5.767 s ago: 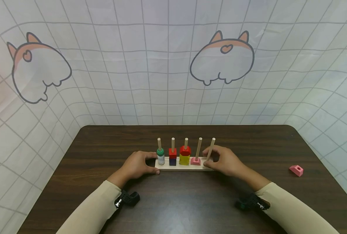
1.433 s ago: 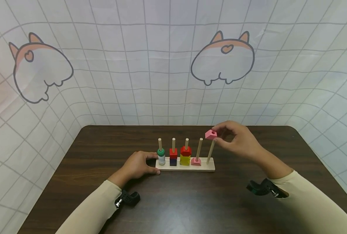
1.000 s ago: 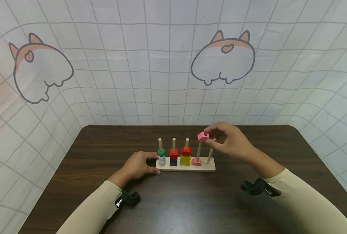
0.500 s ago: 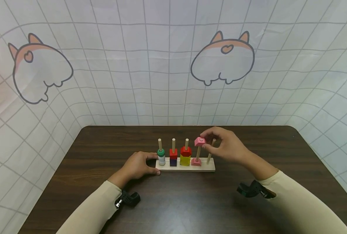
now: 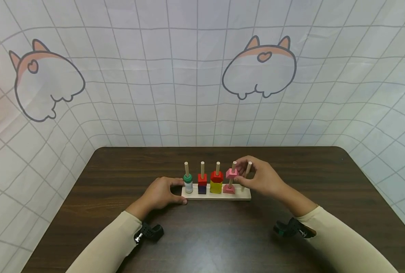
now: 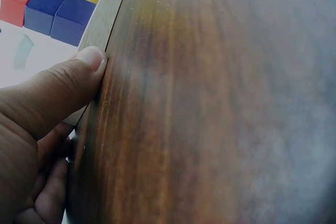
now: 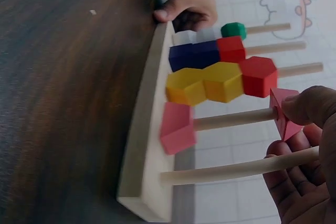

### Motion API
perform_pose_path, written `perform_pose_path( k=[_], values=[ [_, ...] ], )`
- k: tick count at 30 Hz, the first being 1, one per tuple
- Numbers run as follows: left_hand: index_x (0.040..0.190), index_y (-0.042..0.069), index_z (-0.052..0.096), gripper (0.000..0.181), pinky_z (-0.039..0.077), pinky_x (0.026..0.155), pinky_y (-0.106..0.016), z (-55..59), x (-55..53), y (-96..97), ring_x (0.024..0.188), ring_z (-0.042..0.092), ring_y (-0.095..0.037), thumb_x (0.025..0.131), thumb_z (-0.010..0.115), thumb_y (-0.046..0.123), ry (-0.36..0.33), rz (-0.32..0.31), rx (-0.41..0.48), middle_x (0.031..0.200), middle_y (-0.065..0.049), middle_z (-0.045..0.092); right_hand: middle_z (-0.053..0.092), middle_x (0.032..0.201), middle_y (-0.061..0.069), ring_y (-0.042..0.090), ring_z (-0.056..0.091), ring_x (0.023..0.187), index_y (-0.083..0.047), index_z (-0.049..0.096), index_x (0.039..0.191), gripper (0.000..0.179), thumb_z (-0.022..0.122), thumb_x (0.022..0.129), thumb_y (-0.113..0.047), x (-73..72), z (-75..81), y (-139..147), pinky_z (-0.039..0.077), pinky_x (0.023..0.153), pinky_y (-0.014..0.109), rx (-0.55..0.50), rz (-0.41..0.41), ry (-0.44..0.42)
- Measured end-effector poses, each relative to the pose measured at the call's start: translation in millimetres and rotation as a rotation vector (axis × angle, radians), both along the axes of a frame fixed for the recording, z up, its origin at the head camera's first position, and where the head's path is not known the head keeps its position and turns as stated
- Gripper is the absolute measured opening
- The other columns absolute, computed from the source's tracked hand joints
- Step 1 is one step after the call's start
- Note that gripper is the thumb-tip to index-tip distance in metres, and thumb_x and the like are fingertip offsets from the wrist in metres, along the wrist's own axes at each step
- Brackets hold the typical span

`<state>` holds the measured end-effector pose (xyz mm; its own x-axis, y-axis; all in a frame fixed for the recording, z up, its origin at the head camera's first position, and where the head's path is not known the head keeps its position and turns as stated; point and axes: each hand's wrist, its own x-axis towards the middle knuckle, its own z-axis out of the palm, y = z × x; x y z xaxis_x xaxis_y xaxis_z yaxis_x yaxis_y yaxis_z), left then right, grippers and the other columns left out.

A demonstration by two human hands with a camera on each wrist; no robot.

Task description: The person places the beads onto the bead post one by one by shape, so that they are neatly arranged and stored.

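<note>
A wooden peg board (image 5: 207,196) with upright pegs stands on the table. My left hand (image 5: 160,192) holds its left end, the thumb along the front edge, as the left wrist view shows. My right hand (image 5: 261,178) pinches a pink block (image 5: 232,173) between thumb and fingers. The fourth peg runs through this block, partway up. Below it, apart, another pink block (image 7: 178,128) sits at the peg's foot. The bare last peg (image 7: 239,168) stands beside my right fingers. White blocks under a green one (image 7: 233,30) fill the first peg.
The second peg bears blue blocks (image 7: 192,56) under a red one (image 7: 231,49); the third has yellow blocks (image 7: 226,82) under a red one (image 7: 259,77). Dark brown tabletop (image 5: 202,235) surrounds the board. A patterned white curtain (image 5: 147,94) hangs behind the table.
My right hand has picked up the pink block from the table's right side, brought it over the fourth peg and lowered it partway down. My left hand has stayed on the board's end.
</note>
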<state>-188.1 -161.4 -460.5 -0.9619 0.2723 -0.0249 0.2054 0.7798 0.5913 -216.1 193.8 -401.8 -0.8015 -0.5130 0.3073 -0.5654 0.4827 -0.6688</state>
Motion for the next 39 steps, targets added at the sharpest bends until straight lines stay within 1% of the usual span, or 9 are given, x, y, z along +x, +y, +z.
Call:
perform_pose_path(
  k=[6,10,17,23,25,29,32,36,39],
  values=[
    [0.127,0.019,0.075,0.061,0.047,0.104,-0.051,0.0,1.2,-0.2,0.128,0.058,-0.031,0.073,0.094,0.04,0.004,-0.001,-0.001,0.133,-0.005,0.068,0.066,0.095,-0.005,0.014,0.062,0.082,-0.012,0.069,0.11,0.025,0.081,0.089,-0.012,-0.4,-14.8,1,0.054,0.076,0.044,0.0,0.021,-0.05],
    [0.127,0.018,0.074,0.061,0.047,0.104,-0.052,-0.3,0.9,0.0,0.128,0.058,-0.031,0.073,0.093,0.04,0.007,-0.006,-0.005,0.133,-0.004,0.068,0.066,0.096,-0.006,0.012,0.063,0.081,-0.012,0.069,0.106,0.021,0.081,0.089,-0.013,-1.6,-23.1,0,0.054,0.076,0.041,0.008,0.027,-0.068],
    [0.127,0.019,0.075,0.061,0.047,0.104,-0.051,0.5,0.2,1.1,0.128,0.058,-0.03,0.073,0.094,0.041,0.009,-0.009,0.002,0.132,-0.003,0.068,0.067,0.09,-0.005,0.013,0.064,0.079,-0.011,0.069,0.106,0.023,0.081,0.087,-0.01,-2.7,-34.9,0,0.054,0.073,0.034,0.013,0.029,-0.117],
    [0.126,0.019,0.075,0.061,0.046,0.104,-0.051,-1.0,-0.7,0.8,0.129,0.058,-0.03,0.073,0.094,0.041,0.008,-0.006,-0.006,0.133,-0.004,0.068,0.067,0.089,-0.005,0.014,0.064,0.079,-0.01,0.069,0.106,0.024,0.082,0.086,-0.01,-3.1,-44.0,0,0.054,0.073,0.033,0.022,0.041,-0.145],
    [0.127,0.019,0.075,0.061,0.046,0.104,-0.051,-1.1,-0.5,1.0,0.129,0.058,-0.03,0.072,0.094,0.041,0.004,-0.003,-0.005,0.133,-0.004,0.068,0.067,0.089,-0.005,0.014,0.064,0.079,-0.01,0.069,0.106,0.024,0.082,0.086,-0.011,-3.2,-45.9,0,0.055,0.074,0.035,0.023,0.045,-0.145],
    [0.127,0.019,0.075,0.062,0.047,0.104,-0.051,-0.4,-0.3,1.4,0.128,0.058,-0.031,0.072,0.094,0.041,-0.001,-0.002,-0.009,0.133,-0.004,0.068,0.067,0.093,-0.004,0.014,0.064,0.082,-0.01,0.068,0.107,0.025,0.082,0.087,-0.01,-2.5,-46.4,1,0.056,0.079,0.04,0.02,0.05,-0.133],
    [0.127,0.019,0.074,0.062,0.047,0.103,-0.052,0.1,0.2,0.7,0.128,0.058,-0.031,0.073,0.094,0.041,0.002,-0.007,-0.017,0.133,-0.004,0.068,0.068,0.099,-0.002,0.015,0.065,0.087,-0.01,0.068,0.112,0.029,0.082,0.087,-0.011,-2.2,-46.1,2,0.056,0.083,0.044,0.025,0.046,-0.112],
    [0.129,0.02,0.073,0.064,0.047,0.103,-0.051,0.3,1.5,-1.1,0.127,0.059,-0.031,0.073,0.093,0.042,0.011,-0.027,-0.03,0.133,-0.005,0.068,0.07,0.107,0.001,0.019,0.067,0.092,-0.009,0.065,0.122,0.04,0.083,0.087,-0.014,-0.9,-44.9,10,0.056,0.082,0.046,0.039,0.024,-0.093],
    [0.132,0.018,0.071,0.067,0.047,0.103,-0.052,-0.6,3.6,-4.3,0.128,0.058,-0.031,0.073,0.094,0.042,0.008,-0.039,-0.025,0.133,-0.005,0.067,0.07,0.108,0.0,0.02,0.066,0.094,-0.009,0.064,0.126,0.045,0.084,0.087,-0.017,-0.4,-42.7,19,0.056,0.082,0.044,0.06,-0.001,-0.084]
  ],
)
